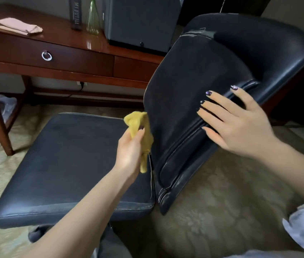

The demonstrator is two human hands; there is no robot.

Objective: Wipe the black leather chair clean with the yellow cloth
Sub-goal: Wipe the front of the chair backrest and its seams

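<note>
The black leather chair fills the middle of the head view, its flat seat (69, 164) at the lower left and its backrest (194, 81) rising to the right. My left hand (130, 151) grips the bunched yellow cloth (140, 127) against the left edge of the backrest, just above the seat's rear corner. My right hand (235, 120) lies with straight, spread fingers on the back side of the backrest, along its piped seam.
A dark wooden desk (63, 58) with a ring-pull drawer stands behind the chair. On it lie a folded pink cloth (17, 27), a green spray bottle (93, 17) and a grey box (140, 21). Patterned beige carpet (212, 211) surrounds the chair.
</note>
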